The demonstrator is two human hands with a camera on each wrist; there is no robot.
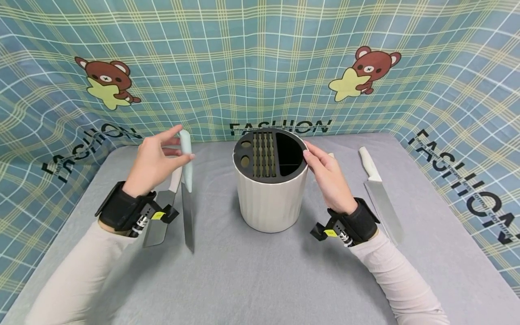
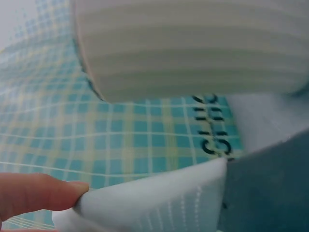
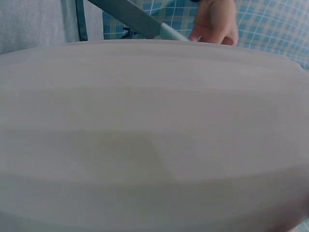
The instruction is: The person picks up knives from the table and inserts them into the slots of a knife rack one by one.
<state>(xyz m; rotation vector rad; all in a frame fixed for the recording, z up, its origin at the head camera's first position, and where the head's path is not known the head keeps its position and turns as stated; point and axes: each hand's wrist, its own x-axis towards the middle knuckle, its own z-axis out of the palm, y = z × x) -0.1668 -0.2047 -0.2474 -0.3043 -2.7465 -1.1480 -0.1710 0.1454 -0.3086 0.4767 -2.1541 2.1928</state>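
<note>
My left hand pinches a kitchen knife by its pale blue handle, thumb on one side and fingers on the other. The blade points down, to the left of the knife holder. In the left wrist view, the thumb tip presses the end of the pale handle. The holder is a white ribbed cylinder standing upright, its black top having slots, round holes and one large opening. My right hand grips its right rim, thumb over the edge. In the right wrist view, the holder's wall fills most of the picture.
A cleaver with a white handle lies at left, partly behind the held knife. On the right lies a white-handled knife, with another thin blade alongside. Behind the grey table hangs a checked cloth with bear prints.
</note>
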